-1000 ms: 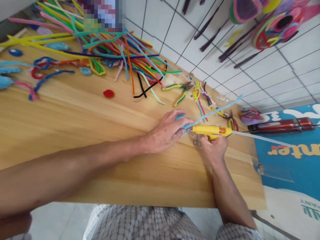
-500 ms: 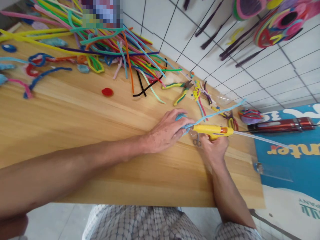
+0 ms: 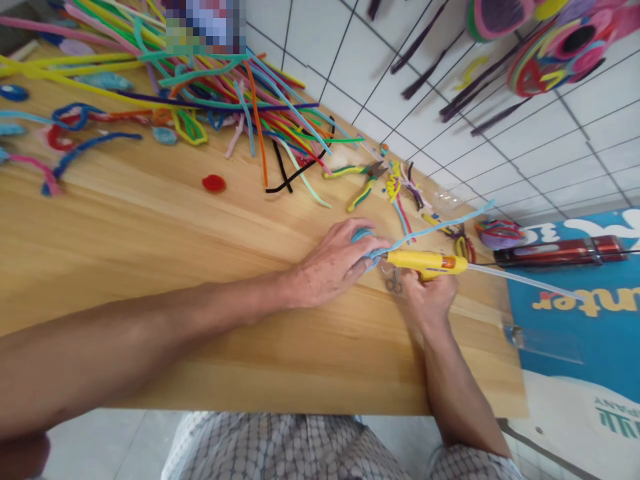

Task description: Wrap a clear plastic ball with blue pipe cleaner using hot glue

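My left hand [image 3: 336, 263] is closed on a coiled light blue pipe cleaner [image 3: 440, 227], whose loose end runs off to the upper right. In my right hand [image 3: 433, 293] is a yellow hot glue gun [image 3: 415, 260], gripped by its handle, with a clear glue stick [image 3: 520, 279] sticking out of its back. The gun's nozzle meets the blue pipe cleaner at my left fingertips; whether glue is flowing cannot be made out. Just below the gun lie small scissors [image 3: 394, 283], partly hidden by it. My left fingers cover part of the coil.
Green-and-yellow pliers [image 3: 367, 187] lie beyond my hands. A heap of colourful pipe cleaners [image 3: 225, 93] spreads over the back left of the wooden table [image 3: 225, 360]. A red disc [image 3: 214, 183] is nearer. A dark red cylinder [image 3: 565, 250] stands out at right, before the white tiled wall [image 3: 320, 40].
Hardly anything differs. Both hands, the glue gun and the blue pipe cleaner keep nearly the same place; the view has shifted very slightly.
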`<action>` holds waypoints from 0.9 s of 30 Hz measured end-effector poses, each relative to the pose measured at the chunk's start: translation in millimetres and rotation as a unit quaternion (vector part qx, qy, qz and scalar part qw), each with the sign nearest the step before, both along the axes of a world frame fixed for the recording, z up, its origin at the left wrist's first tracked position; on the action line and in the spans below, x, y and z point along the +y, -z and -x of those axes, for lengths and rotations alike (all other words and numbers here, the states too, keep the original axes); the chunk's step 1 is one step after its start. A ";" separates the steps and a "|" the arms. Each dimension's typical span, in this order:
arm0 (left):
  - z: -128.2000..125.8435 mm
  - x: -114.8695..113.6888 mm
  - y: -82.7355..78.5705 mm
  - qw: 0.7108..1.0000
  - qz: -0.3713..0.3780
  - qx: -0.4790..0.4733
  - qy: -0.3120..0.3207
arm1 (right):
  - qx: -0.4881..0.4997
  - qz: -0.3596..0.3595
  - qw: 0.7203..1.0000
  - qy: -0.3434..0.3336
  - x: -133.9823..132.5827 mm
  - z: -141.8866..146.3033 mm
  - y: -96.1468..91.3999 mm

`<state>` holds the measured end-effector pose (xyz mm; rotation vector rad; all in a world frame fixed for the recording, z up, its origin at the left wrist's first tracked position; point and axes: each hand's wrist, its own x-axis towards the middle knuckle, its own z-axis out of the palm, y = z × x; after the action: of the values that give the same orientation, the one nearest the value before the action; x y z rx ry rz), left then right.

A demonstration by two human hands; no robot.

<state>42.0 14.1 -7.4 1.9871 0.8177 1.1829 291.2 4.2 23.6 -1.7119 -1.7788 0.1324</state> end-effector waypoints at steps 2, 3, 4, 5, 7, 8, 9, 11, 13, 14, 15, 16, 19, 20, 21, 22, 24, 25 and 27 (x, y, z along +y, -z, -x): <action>-0.1 0.1 0.2 1.000 -0.003 -0.001 -0.001 | -0.002 -0.003 1.000 0.007 0.1 -0.7 0.5; -0.1 0.1 0.2 1.000 -0.005 -0.001 -0.001 | -0.002 -0.003 1.000 0.009 0.1 -1.1 0.7; 0.0 0.2 0.2 1.000 -0.006 0.000 -0.002 | -0.002 -0.003 1.000 0.010 0.0 -1.5 0.8; 0.1 0.2 0.1 1.000 -0.007 0.001 -0.002 | -0.004 -0.003 1.000 0.010 0.0 -1.7 0.9; 0.5 0.2 -0.1 1.000 -0.007 0.004 -0.002 | -0.004 -0.004 1.000 0.009 0.1 -1.9 0.7; 0.6 0.2 -0.2 1.000 -0.005 0.006 -0.002 | -0.003 -0.005 1.000 0.009 0.2 -1.8 0.6; 0.8 0.2 -0.1 1.000 -0.004 0.006 -0.002 | -0.002 -0.006 1.000 0.011 0.3 -1.6 0.4; 1.1 0.2 0.0 1.000 -0.001 0.004 -0.002 | 0.002 -0.007 1.000 0.014 0.7 -1.3 0.4; 1.2 0.4 0.0 1.000 0.000 0.003 -0.002 | 0.004 -0.005 1.000 0.017 1.0 -1.4 0.8; 1.2 0.4 0.0 1.000 0.001 0.004 -0.001 | 0.003 -0.003 1.000 0.016 1.1 -1.6 1.1; 1.2 0.5 -0.2 1.000 0.002 0.005 -0.002 | 0.002 -0.002 1.000 0.015 1.1 -1.8 1.4; 1.1 0.5 -0.4 1.000 0.002 0.006 -0.002 | 0.001 -0.002 1.000 0.015 1.1 -2.0 1.6; 1.1 0.4 -1.1 1.000 0.000 0.008 -0.001 | -0.001 -0.008 1.000 0.016 0.4 -2.5 2.2; 1.1 0.3 -1.2 1.000 -0.001 0.008 -0.001 | -0.003 -0.009 1.000 0.018 0.1 -2.8 2.4; 1.1 0.2 -1.4 1.000 -0.003 0.007 -0.001 | -0.005 -0.010 1.000 0.017 -0.2 -3.3 2.7; 1.1 0.0 -1.4 1.000 -0.003 0.006 -0.001 | -0.007 -0.011 1.000 0.015 -0.4 -4.0 3.1; 1.1 -0.2 -1.4 1.000 -0.001 0.005 -0.005 | -0.004 -0.013 1.000 0.005 -0.5 -5.6 4.3; 1.1 -0.3 -1.4 1.000 0.001 0.006 -0.006 | -0.002 -0.014 1.000 0.000 -0.4 -6.4 4.9; 1.0 -0.4 -1.4 1.000 -0.001 0.008 -0.006 | 0.002 -0.018 1.000 -0.004 -0.1 -7.5 6.0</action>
<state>41.0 13.6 -6.0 1.9989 0.8386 1.1764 298.7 4.1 17.6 -1.6778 -1.7751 0.1073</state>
